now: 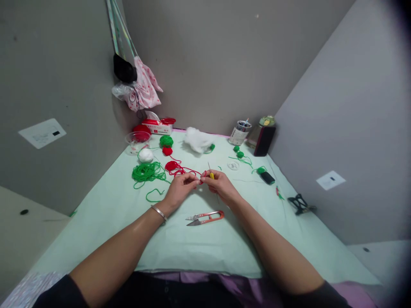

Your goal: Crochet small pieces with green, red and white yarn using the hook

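My left hand [182, 186] is closed, its thumb and forefinger pinching red yarn [188, 170] close to my right fingertips. A crochet hook with a yellow grip [211, 175] is held in my right hand [222, 185], its thin metal shaft pointing up and away. My right fingers also touch the red yarn. The strand runs back to a small red ball of yarn [171, 166] beyond my left hand. Just in front of my hands lie thread snips [205, 217] with orange handles, blades pointing left.
Loose green yarn [147, 172], a white yarn ball [145, 155] and a plastic tub [138, 141] lie at left. White stuffing [198, 140] sits at the back. A can [240, 132], bottle [257, 132], black thread spool [267, 178] and black clip [301, 204] stand or lie right.
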The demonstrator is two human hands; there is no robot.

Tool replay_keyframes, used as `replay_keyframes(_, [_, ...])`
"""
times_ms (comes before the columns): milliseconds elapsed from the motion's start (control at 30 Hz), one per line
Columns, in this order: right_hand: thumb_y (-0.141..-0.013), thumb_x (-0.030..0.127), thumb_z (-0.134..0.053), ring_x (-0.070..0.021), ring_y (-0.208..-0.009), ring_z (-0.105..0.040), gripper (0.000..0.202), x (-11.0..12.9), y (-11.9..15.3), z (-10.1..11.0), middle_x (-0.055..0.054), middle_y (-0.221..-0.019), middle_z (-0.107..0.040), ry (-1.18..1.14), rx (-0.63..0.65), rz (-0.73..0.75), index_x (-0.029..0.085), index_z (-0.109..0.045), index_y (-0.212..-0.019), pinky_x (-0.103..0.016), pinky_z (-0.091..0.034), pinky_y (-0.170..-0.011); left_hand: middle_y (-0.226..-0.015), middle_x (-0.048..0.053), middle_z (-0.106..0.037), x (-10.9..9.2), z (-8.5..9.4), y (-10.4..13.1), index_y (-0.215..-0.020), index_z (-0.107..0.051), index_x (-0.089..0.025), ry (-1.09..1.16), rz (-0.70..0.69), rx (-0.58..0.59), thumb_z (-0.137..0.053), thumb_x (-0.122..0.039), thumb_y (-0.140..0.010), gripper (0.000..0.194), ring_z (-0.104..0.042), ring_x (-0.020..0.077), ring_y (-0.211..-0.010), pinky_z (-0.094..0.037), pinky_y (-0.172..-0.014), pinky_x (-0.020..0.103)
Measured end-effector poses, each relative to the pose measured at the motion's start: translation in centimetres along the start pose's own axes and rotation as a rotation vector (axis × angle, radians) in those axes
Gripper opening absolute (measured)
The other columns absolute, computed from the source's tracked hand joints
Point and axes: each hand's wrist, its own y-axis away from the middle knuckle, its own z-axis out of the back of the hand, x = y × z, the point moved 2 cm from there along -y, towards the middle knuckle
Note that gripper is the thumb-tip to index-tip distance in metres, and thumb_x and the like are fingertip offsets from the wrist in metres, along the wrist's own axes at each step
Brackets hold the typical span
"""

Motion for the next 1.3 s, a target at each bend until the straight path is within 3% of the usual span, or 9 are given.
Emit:
replay_keyframes(367, [-0.059,0.047,-0.09,-0.0043,-0.046,-0.024,0.044,-0.1,0.0,-0.1,0.011,-0.052,-0.039,0.023,0.01,-0.008,0.019,-0.059,-0.072,-0.026,-0.012,-0.048,-0.129,0.011,-0.068,-0.6,0.1,0.3,-0.129,-0.065,-0.017,0.053,0.053,0.016,-0.067,-0.035,-0.099,0.035,-0.069,0.0261,-0.109,-0.06,-0.092,0.048])
replay_keyframes(600, [-0.065,0.059,-0.085,-0.0059,-0.047,-0.023,0.048,-0.1,0.0,0.1,0.011,-0.053,-0.035,0.112,0.053,-0.005,0.02,-0.059,-0.074,-0.026,-0.015,-0.049,-0.128,0.011,-0.068,-0.5,-0.3,0.5,-0.128,-0.065,-0.017,0.319,0.133,0.02,-0.068,-0.035,-0.099,0.035,-0.07,0.0253,-0.107,-0.061,-0.09,0.047])
replay_keyframes(767, [-0.073,0.061,-0.082,-0.0087,-0.051,-0.034,0.047,1.0,0.7,1.2,0.007,-0.052,-0.043,0.261,0.126,0.004,0.016,-0.07,-0.07,-0.026,-0.024,-0.05,-0.124,0.01,-0.069,-1.3,2.7,-0.5,-0.126,-0.065,-0.016,0.626,0.132,-0.2,-0.067,-0.035,-0.099,0.033,-0.07,0.0237,-0.102,-0.062,-0.086,0.044])
replay_keyframes(867, [-0.078,0.063,-0.078,-0.0119,-0.058,-0.046,0.049,2.4,1.3,1.8,0.001,-0.057,-0.054,0.308,0.15,0.036,0.014,-0.076,-0.073,-0.026,-0.032,-0.054,-0.095,0.002,-0.071,-2.8,5.1,-0.9,-0.102,-0.069,-0.016,0.774,0.084,-0.361,-0.06,-0.029,-0.102,0.015,-0.069,0.0126,-0.081,-0.061,-0.081,0.029])
replay_keyframes(933, [-0.082,0.067,-0.072,-0.0133,-0.063,-0.05,0.052,3.6,1.8,2.0,-0.002,-0.064,-0.06,0.307,0.114,0.088,0.015,-0.076,-0.075,-0.026,-0.035,-0.056,-0.078,-0.002,-0.067,-3.9,5.5,-0.3,-0.087,-0.068,-0.017,0.834,0.062,-0.389,-0.059,-0.023,-0.102,0.018,-0.065,0.0071,-0.07,-0.058,-0.081,0.021])
replay_keyframes(1033, [-0.09,0.075,-0.055,-0.0115,-0.057,-0.045,0.059,5.6,3.3,2.1,-0.003,-0.069,-0.061,0.236,-0.023,0.172,0.019,-0.071,-0.08,-0.025,-0.029,-0.048,-0.076,-0.001,-0.069,-5.5,4.1,2.0,-0.083,-0.072,-0.016,0.851,0.053,-0.327,-0.072,-0.023,-0.092,0.011,-0.067,0.0087,-0.07,-0.059,-0.078,0.021])
replay_keyframes(1100, [-0.088,0.079,-0.055,-0.0115,-0.048,-0.045,0.059,6.7,5.0,1.9,-0.003,-0.07,-0.065,0.101,-0.095,0.23,0.021,-0.071,-0.088,-0.026,-0.026,-0.042,-0.078,0.0,-0.071,-6.3,2.5,4.0,-0.083,-0.075,-0.016,0.82,0.048,-0.261,-0.081,-0.024,-0.084,0.011,-0.069,0.0106,-0.071,-0.059,-0.077,0.022])
replay_keyframes(1200, [-0.085,0.077,-0.063,-0.0147,-0.049,-0.056,0.054,7.3,8.3,1.3,-0.003,-0.068,-0.068,-0.003,-0.198,0.406,0.024,-0.071,-0.087,-0.028,-0.042,-0.044,-0.077,-0.001,-0.072,-7.0,0.3,6.7,-0.077,-0.075,-0.016,0.77,0.044,-0.184,-0.09,-0.025,-0.075,0.017,-0.07,0.0125,-0.072,-0.059,-0.077,0.023])
replay_keyframes(1300, [-0.09,0.065,-0.068,-0.0172,-0.057,-0.067,0.041,6.1,11.0,0.4,-0.004,-0.07,-0.073,-0.066,-0.299,0.59,0.024,-0.075,-0.086,-0.029,-0.053,-0.05,-0.077,-0.001,-0.072,-6.9,-1.2,8.4,-0.078,-0.075,-0.018,0.728,0.081,-0.102,-0.089,-0.032,-0.076,0.02,-0.073,0.0153,-0.075,-0.058,-0.077,0.025])
